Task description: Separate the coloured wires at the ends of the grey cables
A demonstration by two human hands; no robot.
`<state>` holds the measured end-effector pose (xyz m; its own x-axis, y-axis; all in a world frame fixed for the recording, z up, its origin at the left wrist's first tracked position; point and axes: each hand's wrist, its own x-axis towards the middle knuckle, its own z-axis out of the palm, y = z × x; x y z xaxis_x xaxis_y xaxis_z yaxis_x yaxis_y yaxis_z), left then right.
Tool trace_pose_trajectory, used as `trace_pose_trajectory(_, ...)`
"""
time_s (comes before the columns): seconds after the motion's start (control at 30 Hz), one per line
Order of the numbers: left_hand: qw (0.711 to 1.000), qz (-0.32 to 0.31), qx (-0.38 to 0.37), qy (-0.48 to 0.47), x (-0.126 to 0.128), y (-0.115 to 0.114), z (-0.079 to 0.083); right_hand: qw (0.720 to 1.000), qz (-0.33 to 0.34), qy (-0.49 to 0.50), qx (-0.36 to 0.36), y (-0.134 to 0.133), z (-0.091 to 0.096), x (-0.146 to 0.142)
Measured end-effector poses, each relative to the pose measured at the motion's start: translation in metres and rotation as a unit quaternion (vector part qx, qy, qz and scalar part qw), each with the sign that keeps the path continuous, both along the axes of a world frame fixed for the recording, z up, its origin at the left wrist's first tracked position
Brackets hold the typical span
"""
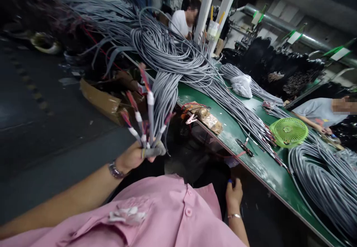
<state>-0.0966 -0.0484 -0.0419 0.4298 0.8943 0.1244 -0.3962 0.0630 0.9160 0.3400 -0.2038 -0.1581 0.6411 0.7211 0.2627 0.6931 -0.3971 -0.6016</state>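
Note:
My left hand (134,157) is closed round the ends of several grey cables (149,128), held up at the left of the green bench. Their stripped red and white tips fan out above my fingers. The cables run up into a large grey bundle (173,57) that hangs over the bench edge. My right hand (233,193) is low by my lap, fingers curled on a small blue thing I cannot make out. It is below the bench edge, near the black pliers (244,147) that lie on the green bench (264,165).
A green round fan guard (288,131), a white plastic bag (242,85), taped packets (208,119) and more grey cable coils (323,180) lie on the bench. Two other people sit at the far end and the right side. A cardboard box (102,100) stands on the floor at left.

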Motion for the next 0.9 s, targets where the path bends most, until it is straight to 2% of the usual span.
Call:
trace_pose_trajectory(0.07, 0.998, -0.028, -0.015, 0.059, 0.001, -0.011, -0.018, 0.994, 0.097, 0.019, 0.054, 0.022, 0.031, -0.027)
trace_pose_trajectory(0.13, 0.995, -0.057, -0.029, 0.082, 0.009, -0.015, -0.023, 0.970, 0.226, 0.075, 0.048, 0.044, 0.068, -0.064)
trace_pose_trajectory(0.2, 0.992, -0.078, -0.040, 0.089, 0.020, -0.015, -0.018, 0.923, 0.364, 0.127, 0.007, 0.064, 0.107, -0.104)
trace_pose_trajectory(0.27, 0.988, -0.103, -0.053, 0.103, 0.032, -0.013, -0.009, 0.877, 0.462, 0.134, -0.020, 0.082, 0.142, -0.142)
trace_pose_trajectory(0.37, 0.983, -0.107, -0.098, 0.113, 0.044, -0.011, -0.001, 0.847, 0.512, 0.138, -0.029, 0.104, 0.175, -0.185)
trace_pose_trajectory(0.47, 0.984, -0.078, -0.122, 0.102, 0.047, -0.011, -0.004, 0.848, 0.503, 0.166, -0.021, 0.122, 0.181, -0.211)
trace_pose_trajectory(0.57, 0.987, -0.069, -0.091, 0.113, 0.043, -0.011, -0.012, 0.849, 0.473, 0.237, 0.006, 0.134, 0.168, -0.225)
trace_pose_trajectory(0.67, 0.989, -0.061, -0.085, 0.108, 0.035, -0.010, -0.014, 0.836, 0.453, 0.309, 0.013, 0.136, 0.156, -0.231)
trace_pose_trajectory(0.8, 0.991, -0.008, -0.132, -0.038, 0.013, -0.006, 0.000, 0.827, 0.441, 0.348, 0.014, 0.130, 0.153, -0.227)
trace_pose_trajectory(0.9, 0.982, 0.030, -0.114, -0.151, -0.012, -0.006, 0.017, 0.827, 0.433, 0.358, 0.006, 0.126, 0.153, -0.221)
